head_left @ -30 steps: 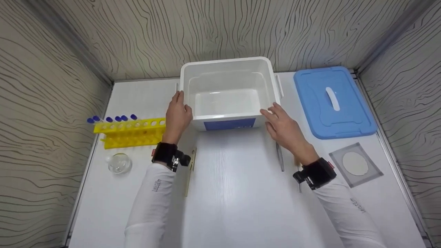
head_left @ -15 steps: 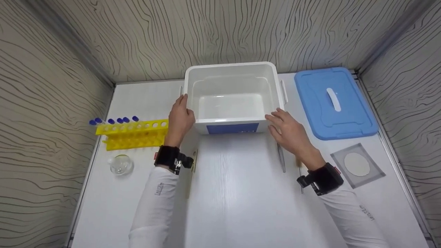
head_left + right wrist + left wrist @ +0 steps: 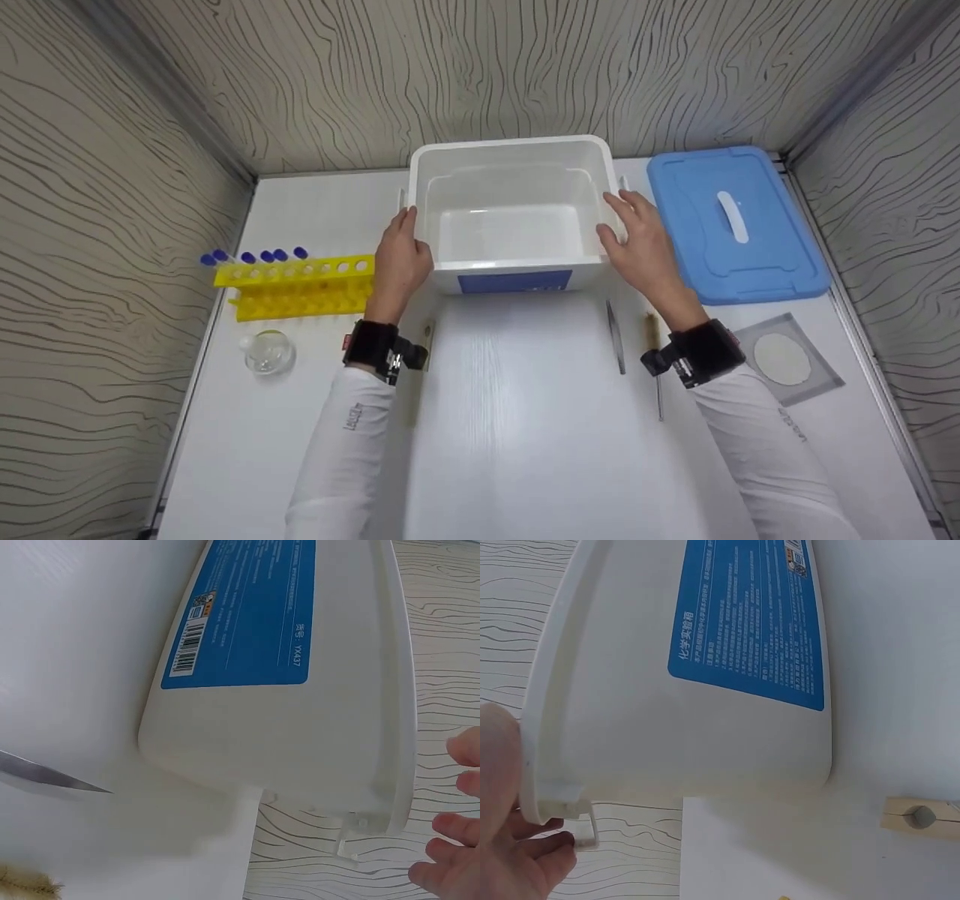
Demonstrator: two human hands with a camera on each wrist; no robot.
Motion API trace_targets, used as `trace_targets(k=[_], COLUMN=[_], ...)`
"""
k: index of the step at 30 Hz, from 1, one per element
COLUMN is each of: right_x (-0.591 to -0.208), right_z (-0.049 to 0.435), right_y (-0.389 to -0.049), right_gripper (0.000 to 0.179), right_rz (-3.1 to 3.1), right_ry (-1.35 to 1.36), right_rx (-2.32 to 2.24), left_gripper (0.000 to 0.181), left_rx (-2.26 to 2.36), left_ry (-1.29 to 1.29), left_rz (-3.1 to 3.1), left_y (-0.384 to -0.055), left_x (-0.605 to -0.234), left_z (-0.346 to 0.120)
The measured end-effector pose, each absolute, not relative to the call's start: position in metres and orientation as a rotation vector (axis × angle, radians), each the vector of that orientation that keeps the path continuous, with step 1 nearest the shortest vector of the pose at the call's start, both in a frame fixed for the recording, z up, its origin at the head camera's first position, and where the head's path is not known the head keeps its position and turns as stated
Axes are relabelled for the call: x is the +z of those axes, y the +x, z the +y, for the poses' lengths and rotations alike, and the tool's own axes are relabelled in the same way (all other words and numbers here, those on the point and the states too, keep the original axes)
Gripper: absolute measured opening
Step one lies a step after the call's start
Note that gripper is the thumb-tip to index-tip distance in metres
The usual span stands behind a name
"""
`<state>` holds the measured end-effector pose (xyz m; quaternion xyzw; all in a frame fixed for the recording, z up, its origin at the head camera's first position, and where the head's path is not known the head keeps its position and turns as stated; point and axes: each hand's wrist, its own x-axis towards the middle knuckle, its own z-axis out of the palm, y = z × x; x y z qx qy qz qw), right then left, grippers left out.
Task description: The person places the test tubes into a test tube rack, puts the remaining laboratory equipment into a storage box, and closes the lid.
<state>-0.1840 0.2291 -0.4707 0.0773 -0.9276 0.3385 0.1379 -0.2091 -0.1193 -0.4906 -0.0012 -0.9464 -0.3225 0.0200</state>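
Note:
A white plastic storage box [image 3: 517,265] with a blue printed label [image 3: 750,622] on its front stands at the back of the table, lidless, with nothing seen inside. My left hand [image 3: 401,259] holds the box's left rim near the front corner. In the left wrist view its thumb lies over the rim and its fingers bend beneath, at a clear side latch [image 3: 585,829]. At the right rim my right hand [image 3: 645,244] has its fingers spread. The right wrist view shows those fingertips [image 3: 442,825] apart from the rim.
Left stand a yellow test tube rack [image 3: 300,306] with several blue-capped tubes and a small glass vessel [image 3: 270,352]. A wooden test tube clamp [image 3: 922,816] lies near the left wrist. Right lie tweezers [image 3: 616,337], a brush [image 3: 652,330], wire gauze [image 3: 784,358] and a blue lid [image 3: 765,247].
My right hand has moved from the box's front right corner back along its right side. The left hand stays at the left rim. The whole scene has shifted slightly right in view.

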Motion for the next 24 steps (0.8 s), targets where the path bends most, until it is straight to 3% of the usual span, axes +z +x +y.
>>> trace_targets(k=[12,24], right_x=[-0.470,-0.486], right_z=[0.234,0.236], right_y=[-0.215,-0.219], right_gripper=[0.066,0.076], right_rz=[-2.926,-2.983], right_ry=[0.094,-0.020], right_rx=[0.977,0.985], left_gripper=[0.057,0.055], left_rx=[-0.978,-0.909], left_ry=[-0.001,-0.070], left_rz=[-2.955,-2.920], left_y=[-0.203,-0.195], left_x=[-0.491,-0.491], left_z=[-0.113,-0.107])
